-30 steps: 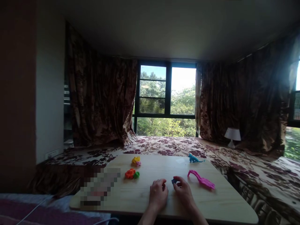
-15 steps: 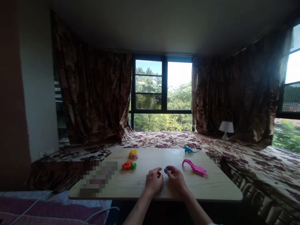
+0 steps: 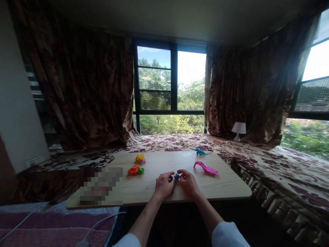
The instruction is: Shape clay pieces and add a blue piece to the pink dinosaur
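My left hand (image 3: 163,185) and my right hand (image 3: 188,182) rest together on the pale wooden table (image 3: 226,187), fingertips pinched from both sides on a small blue lump (image 3: 176,177) that looks like modelling clay. A pink long-necked dinosaur figure (image 3: 206,168) lies just right of my right hand. A small blue dinosaur (image 3: 200,151) stands farther back. To the left lie an orange and green clay lump (image 3: 135,170) and a yellow and pink one (image 3: 140,158).
A pixelated patch (image 3: 100,185) covers the table's left part. Floral bedding (image 3: 269,164) surrounds the table, with a small white lamp (image 3: 239,130) at the back right. Brown curtains (image 3: 84,92) flank the window (image 3: 171,89). A white cable (image 3: 95,226) runs below the table's near edge.
The view has pulled back and tilted up, so more of my arms shows. My left hand's fingers have closed in on the blue lump, which my right hand alone pinched before.
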### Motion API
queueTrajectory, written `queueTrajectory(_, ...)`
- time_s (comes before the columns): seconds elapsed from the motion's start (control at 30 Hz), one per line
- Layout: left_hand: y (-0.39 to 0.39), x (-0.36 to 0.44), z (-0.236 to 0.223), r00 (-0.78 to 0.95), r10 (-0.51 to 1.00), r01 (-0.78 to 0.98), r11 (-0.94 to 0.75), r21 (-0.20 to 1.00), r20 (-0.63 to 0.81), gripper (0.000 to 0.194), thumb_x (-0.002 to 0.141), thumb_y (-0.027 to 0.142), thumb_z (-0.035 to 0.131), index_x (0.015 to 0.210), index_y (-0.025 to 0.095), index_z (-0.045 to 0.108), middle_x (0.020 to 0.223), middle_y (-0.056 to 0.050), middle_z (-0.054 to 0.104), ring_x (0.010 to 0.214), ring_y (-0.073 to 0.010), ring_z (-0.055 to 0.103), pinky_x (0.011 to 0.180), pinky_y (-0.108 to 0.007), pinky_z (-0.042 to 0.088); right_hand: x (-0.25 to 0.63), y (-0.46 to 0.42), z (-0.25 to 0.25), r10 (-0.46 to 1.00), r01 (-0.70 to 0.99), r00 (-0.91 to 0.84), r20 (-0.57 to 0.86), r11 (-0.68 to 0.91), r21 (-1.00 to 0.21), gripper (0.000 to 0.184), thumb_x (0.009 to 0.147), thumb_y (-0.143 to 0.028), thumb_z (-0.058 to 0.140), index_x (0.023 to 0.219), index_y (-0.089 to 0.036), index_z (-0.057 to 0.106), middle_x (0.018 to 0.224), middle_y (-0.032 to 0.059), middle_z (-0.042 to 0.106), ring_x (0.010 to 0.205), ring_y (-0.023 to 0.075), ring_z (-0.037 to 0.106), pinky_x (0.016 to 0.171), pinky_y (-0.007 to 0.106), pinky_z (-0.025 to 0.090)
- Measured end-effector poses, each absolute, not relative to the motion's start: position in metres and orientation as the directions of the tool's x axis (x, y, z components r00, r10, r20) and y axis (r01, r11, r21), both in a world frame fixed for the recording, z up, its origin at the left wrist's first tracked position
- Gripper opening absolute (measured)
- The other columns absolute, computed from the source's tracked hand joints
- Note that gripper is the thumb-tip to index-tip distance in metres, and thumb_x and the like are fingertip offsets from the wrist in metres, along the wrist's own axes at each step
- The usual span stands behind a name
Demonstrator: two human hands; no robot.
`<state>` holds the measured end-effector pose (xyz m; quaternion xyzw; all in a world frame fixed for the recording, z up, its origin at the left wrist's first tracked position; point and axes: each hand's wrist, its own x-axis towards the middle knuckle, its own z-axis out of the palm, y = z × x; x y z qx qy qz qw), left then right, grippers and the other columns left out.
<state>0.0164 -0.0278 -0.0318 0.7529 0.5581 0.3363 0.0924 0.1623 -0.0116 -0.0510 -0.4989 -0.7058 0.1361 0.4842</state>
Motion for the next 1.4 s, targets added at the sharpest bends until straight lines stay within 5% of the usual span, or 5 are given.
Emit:
queueTrajectory(0.27,-0.030,0.018,-0.029,0.165,0.914,0.768,-0.355,0.533,0.371,0.026,0.084,0.032,0.050,0.104,0.017,0.056,0.108,-0.006,0.058,0.096,-0.0186,0.056,0.084,-0.042,0.045,0.169,-0.009,-0.051,0.843,0.574,0.063,0.535,0.407,-0.710,0.018,0.088,-0.029,0.050,0.096,-0.015,0.059,0.099,0.0043,0.061,0.087,0.0156,0.059,0.078,0.036,0.048)
queueTrajectory(0.83,-0.033,0.017,-0.028,0.098,0.920,0.648,-0.349,0.677,0.380,0.029,0.084,0.031,0.051,0.109,0.016,0.053,0.111,-0.007,0.057,0.095,-0.0190,0.056,0.081,-0.041,0.047,0.164,-0.014,-0.048,0.848,0.548,-0.048,0.528,0.464,-0.696,0.018,0.088,-0.029,0.051,0.095,-0.014,0.059,0.094,0.0034,0.062,0.081,0.0143,0.060,0.074,0.034,0.049)
queueTrajectory(1.4,-0.030,0.017,-0.033,0.132,0.899,0.612,-0.406,0.678,0.418,0.027,0.084,0.031,0.051,0.106,0.016,0.054,0.107,-0.006,0.058,0.093,-0.0180,0.057,0.080,-0.040,0.048,0.161,-0.022,-0.041,0.868,0.613,-0.103,0.486,0.440,-0.656,0.021,0.088,-0.033,0.049,0.093,-0.015,0.060,0.092,0.0029,0.062,0.079,0.0141,0.060,0.074,0.034,0.049)
